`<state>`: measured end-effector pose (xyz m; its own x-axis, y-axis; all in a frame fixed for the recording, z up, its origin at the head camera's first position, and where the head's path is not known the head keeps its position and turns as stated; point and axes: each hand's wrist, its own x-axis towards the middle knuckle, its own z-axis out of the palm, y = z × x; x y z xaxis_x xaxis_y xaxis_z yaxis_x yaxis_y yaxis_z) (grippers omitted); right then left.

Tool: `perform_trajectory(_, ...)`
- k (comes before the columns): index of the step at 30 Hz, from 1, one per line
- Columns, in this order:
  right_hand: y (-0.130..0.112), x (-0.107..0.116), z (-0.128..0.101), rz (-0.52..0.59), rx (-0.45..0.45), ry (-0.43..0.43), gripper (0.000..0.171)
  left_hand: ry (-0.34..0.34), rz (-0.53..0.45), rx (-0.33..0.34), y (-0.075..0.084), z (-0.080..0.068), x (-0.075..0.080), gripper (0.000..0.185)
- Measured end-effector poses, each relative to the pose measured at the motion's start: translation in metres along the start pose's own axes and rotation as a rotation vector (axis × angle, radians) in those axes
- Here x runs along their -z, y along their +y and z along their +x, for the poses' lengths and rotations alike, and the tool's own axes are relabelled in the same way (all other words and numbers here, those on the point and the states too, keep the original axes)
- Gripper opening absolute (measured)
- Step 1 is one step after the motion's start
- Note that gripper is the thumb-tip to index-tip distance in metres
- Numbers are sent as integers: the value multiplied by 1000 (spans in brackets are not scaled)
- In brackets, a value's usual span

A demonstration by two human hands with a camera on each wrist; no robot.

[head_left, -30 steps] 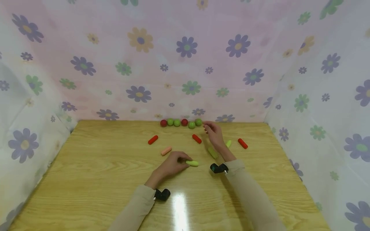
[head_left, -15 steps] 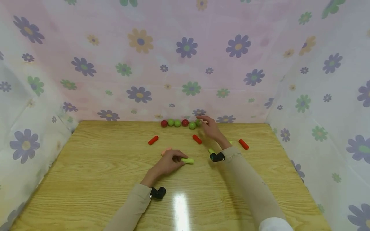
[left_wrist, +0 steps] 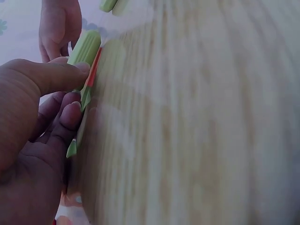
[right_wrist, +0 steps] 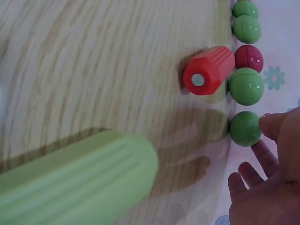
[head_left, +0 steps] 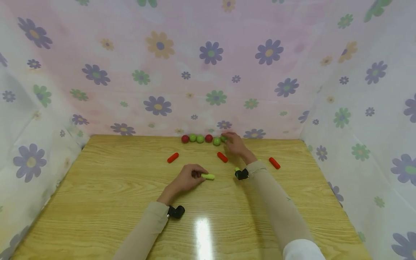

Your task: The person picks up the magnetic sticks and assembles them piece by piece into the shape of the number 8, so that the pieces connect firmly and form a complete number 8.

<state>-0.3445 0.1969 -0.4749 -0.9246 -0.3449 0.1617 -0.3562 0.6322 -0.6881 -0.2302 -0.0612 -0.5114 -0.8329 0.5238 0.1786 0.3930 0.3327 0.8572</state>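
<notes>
My left hand [head_left: 187, 178] pinches a light green ridged stick [head_left: 208, 176] between thumb and fingers, low over the wooden table. The left wrist view shows the thumb pressed along this stick [left_wrist: 86, 47]. At the table's back, my right hand [head_left: 236, 145] has thumb and index finger on the green ball [right_wrist: 245, 128] at the right end of a row of red and green balls [head_left: 200, 138]. Its other fingers spread loosely in the right wrist view. A red ridged stick [head_left: 222, 157] lies just in front of the row.
Another red stick [head_left: 173, 157] lies left, and one more red stick [head_left: 274, 163] lies right. A green stick [right_wrist: 89, 183] rests under the right wrist, mostly covered in the head view. Flowered cloth [head_left: 182, 65] walls the wooden table [head_left: 107, 187] at back and sides.
My left hand has moved left and slightly back with the green stick, now covering the peach stick. My right hand has moved left from beside the end green ball onto it.
</notes>
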Motion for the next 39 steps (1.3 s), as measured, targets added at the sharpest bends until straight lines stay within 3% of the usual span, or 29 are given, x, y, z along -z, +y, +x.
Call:
perform_trajectory(12, 15, -5, -5, 11, -37, 48, 42, 49, -3, -10, -7, 5, 2, 20)
perform_trajectory(21, 20, -7, -15, 138, -102, 119, 41, 89, -19, 32, -11, 7, 4, 19)
perform_trajectory(33, 16, -5, -24, 348, -194, 170, 47, 113, -166, 105, -13, 8, 6, 20)
perform_trajectory(39, 19, -8, -26, 392, -209, 226, 48, 109, -191, 111, -12, 8, 8, 21)
